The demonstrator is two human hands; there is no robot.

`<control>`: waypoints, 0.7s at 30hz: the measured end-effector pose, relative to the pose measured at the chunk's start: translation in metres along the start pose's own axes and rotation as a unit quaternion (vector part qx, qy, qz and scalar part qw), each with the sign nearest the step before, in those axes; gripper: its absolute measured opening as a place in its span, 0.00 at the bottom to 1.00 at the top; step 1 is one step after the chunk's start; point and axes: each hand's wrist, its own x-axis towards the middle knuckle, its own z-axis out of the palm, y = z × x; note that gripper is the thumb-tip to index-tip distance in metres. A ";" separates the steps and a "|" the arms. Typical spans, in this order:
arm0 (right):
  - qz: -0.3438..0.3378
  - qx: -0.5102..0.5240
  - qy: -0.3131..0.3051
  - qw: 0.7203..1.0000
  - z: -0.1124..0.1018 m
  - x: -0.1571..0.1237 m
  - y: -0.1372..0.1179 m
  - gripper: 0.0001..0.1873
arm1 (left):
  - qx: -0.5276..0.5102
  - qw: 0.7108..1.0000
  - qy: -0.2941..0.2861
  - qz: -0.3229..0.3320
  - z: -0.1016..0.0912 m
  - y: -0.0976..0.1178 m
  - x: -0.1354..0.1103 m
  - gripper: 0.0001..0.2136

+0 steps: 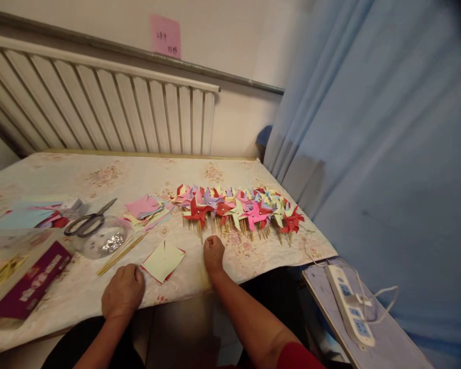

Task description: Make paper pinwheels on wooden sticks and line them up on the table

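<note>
My left hand (pixel 123 290) rests loosely closed on the table's front edge, and nothing shows sticking out of it. Just beyond its thumb lies a small stack of slit paper squares (pixel 164 260), pale green on top with red beneath. My right hand (pixel 214 256) is curled into a fist with no object visible in it. Right in front of that hand stand or lie several paper pinwheels on sticks (pixel 237 212) in red, pink, yellow and purple, grouped closely. A few loose wooden sticks (pixel 121 254) lie beyond my left hand.
Scissors (pixel 86 224) lie across a clear dish of shiny pins (pixel 112 242). Cut paper squares (pixel 146 207) are piled behind. At left sit a purple box (pixel 30 282) and blue paper sheets (pixel 26 214). A power strip (pixel 349 305) and blue curtain (pixel 388 154) are at right.
</note>
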 end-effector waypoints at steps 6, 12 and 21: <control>-0.016 -0.006 -0.028 0.999 -0.022 -0.007 0.008 0.08 | -0.011 1.000 -0.015 -0.007 -0.003 0.001 0.002 0.18; -0.052 -0.006 -0.059 0.997 -0.042 -0.010 0.017 0.10 | -0.024 0.999 -0.031 -0.010 -0.001 -0.001 0.004 0.19; -0.131 -0.028 -0.090 0.987 -0.049 -0.021 0.013 0.12 | -0.025 0.999 -0.029 -0.012 0.000 -0.001 0.004 0.18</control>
